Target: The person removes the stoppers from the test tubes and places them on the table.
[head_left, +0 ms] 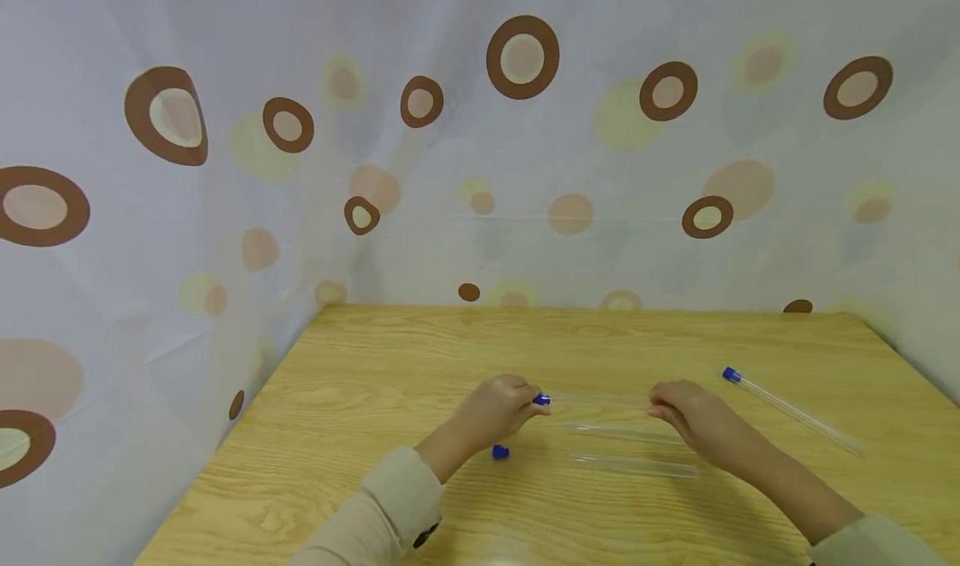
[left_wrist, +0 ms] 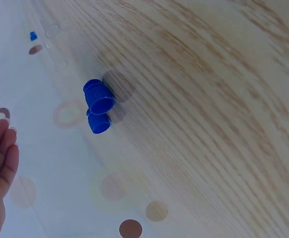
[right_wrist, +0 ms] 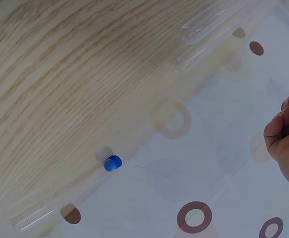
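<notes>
In the head view, my left hand (head_left: 498,412) pinches a blue cap (head_left: 542,399) at the left end of a clear test tube (head_left: 600,399). The tube is held level above the table, its right end in the fingers of my right hand (head_left: 693,423). How far the cap sits in the tube cannot be told. Two more clear tubes, a farther tube (head_left: 626,433) and a nearer tube (head_left: 636,466), lie below it. Loose blue caps (left_wrist: 100,99) lie on the table beneath my left wrist. Both wrist views catch only part of each hand.
A tube with a blue cap on it (head_left: 798,413) lies slantwise at the right of the wooden table (head_left: 337,433). A white curtain with brown and yellow dots (head_left: 450,157) hangs behind the table and along its left side.
</notes>
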Tool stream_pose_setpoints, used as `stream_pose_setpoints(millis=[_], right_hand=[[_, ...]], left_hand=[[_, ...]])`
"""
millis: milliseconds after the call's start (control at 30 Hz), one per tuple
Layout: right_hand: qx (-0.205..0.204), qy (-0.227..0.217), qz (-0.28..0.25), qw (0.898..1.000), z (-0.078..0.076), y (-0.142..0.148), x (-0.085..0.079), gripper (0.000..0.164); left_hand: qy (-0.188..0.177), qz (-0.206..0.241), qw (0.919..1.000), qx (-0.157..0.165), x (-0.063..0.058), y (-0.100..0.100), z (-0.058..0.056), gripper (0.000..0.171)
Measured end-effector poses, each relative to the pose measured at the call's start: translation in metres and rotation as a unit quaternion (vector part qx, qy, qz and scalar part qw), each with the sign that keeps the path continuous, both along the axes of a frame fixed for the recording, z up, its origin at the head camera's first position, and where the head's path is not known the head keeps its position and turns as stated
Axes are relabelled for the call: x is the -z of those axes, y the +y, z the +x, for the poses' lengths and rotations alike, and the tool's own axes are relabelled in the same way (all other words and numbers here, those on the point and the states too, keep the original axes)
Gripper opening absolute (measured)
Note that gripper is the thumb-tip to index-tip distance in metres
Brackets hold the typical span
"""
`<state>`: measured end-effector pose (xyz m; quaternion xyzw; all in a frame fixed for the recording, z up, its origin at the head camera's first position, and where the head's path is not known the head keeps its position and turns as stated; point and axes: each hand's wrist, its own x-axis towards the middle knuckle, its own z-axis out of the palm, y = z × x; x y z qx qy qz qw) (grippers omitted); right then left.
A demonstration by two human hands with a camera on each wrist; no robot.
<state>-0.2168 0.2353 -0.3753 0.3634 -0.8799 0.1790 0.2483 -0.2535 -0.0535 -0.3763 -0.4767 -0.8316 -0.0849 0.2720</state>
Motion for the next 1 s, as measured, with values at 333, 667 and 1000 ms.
stream_pose_setpoints(millis=[333,667,1000], right_hand=[[0.006,-0.006,-0.002,1.0,0.0023,0.0015,0.001,0.014],[0.002,-0.015,-0.003,1.0,0.0029,0.0019,0.0001,0.017],[0.005,0.017,-0.023,1.0,0.0028,0.0035,0.0036,0.016]], left_hand=[[-0.129,0.013,0.9915,-0.003,0.0067,0.0035,0.0007,0.018],[-0.294,-0.007,0.9545,-0.051,0.0056,0.0054,0.0008,0.019],[-0.308,0.01,0.9511,-0.018,0.0013,0.0057,0.0012,0.031]])
